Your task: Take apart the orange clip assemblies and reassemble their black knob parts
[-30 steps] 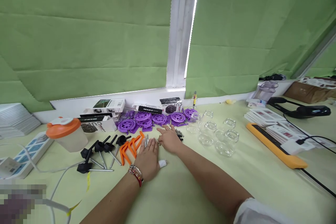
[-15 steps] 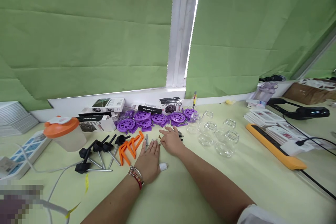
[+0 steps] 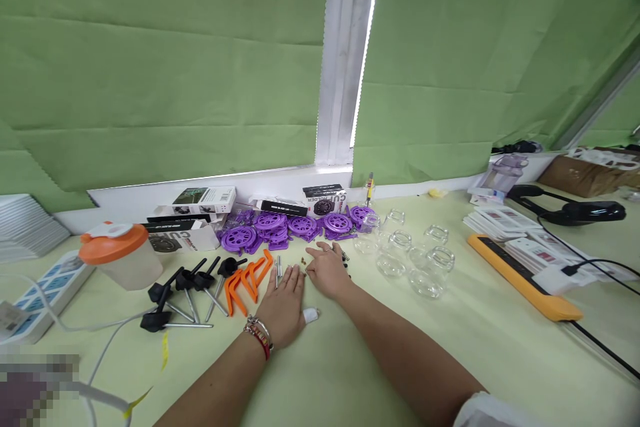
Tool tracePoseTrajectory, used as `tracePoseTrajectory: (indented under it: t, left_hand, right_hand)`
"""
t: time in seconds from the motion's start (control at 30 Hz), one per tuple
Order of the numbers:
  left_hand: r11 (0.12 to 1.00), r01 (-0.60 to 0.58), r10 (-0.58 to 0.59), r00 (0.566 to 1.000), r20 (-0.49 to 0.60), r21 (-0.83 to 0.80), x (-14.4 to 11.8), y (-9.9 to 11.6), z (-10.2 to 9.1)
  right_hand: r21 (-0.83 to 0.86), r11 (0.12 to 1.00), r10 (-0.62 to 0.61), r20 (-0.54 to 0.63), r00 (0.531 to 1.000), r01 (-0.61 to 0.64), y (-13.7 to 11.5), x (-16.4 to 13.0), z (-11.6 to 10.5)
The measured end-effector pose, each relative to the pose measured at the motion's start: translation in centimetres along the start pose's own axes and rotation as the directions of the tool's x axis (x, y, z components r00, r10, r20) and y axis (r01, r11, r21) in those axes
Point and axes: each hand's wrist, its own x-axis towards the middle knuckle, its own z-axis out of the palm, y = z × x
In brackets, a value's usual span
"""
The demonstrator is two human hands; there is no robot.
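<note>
My left hand (image 3: pixel 281 303) lies flat on the table with its fingers stretched out and a white wrap (image 3: pixel 311 315) around the thumb. Its fingertips rest by thin metal pins (image 3: pixel 279 267), partly covered by the fingers. Close by on the right, my right hand (image 3: pixel 327 271) touches the tabletop, fingers bent a little and apart. Tiny brass-coloured pieces (image 3: pixel 303 261) lie just left of its fingertips. Small dark parts, perhaps springs or screws (image 3: pixel 345 256), show at its right edge. Orange angled pieces (image 3: pixel 249 283) are left of my left hand. Purple round plastic parts (image 3: pixel 302 227) lie beyond both hands.
Black knobs with metal rods (image 3: pixel 159 320) lie at left, near an orange-lidded cup (image 3: pixel 120 260) and a power strip (image 3: pixel 47 297). Clear glass jars (image 3: pixel 426 281) stand at right, before a yellow-orange bar (image 3: pixel 520 277). Cup holder boxes (image 3: pixel 183 238) line the back.
My right hand has shifted very slightly, uncovering more of the dark small parts beside it. My left hand stays almost in place. The view has moved a little.
</note>
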Motion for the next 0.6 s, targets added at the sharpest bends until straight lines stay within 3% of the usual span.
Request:
tracePoseTrajectory:
  t: [0.27, 0.6]
  left_hand:
    - [1.0, -0.019, 0.019, 1.0, -0.014, -0.004, 0.2, -0.2, 0.3]
    - [1.0, -0.012, 0.012, 0.994, -0.111, -0.001, 1.7, -0.9, 0.7]
  right_hand:
    - [-0.013, 1.0, 0.0, -0.013, 1.0, 0.0, -0.1, -0.3, 0.0]
    - [0.036, 0.999, 0.022, 0.014, 1.0, -0.022, -0.4, -0.3, -0.3]
